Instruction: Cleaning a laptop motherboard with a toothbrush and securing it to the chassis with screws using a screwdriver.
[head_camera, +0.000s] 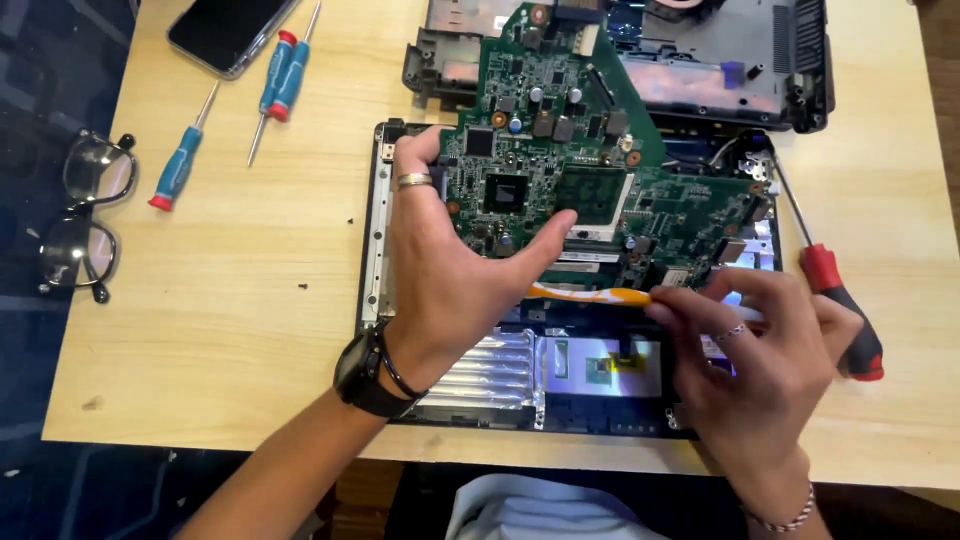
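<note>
Right hand (760, 350), nearest the camera: fingers pinched on an orange pry tool (590, 294) slid under the board's near edge. Motherboard (580, 170): green, thin, stiff, likely light and fragile; lies tilted over the open laptop base (375, 230); best held by bare edges. Left hand (450, 260): spread wide, thumb and fingers clamping the board's left edge. Red screwdriver (835, 295) just beside the right hand; blue screwdrivers (285, 75), phone (225, 30), glasses (85, 215) well apart on the table (230, 330).

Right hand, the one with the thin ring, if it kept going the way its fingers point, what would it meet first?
The right hand points left along the orange flat pry tool; going on, it would probably meet the left hand's thumb under the green circuit board.
</note>
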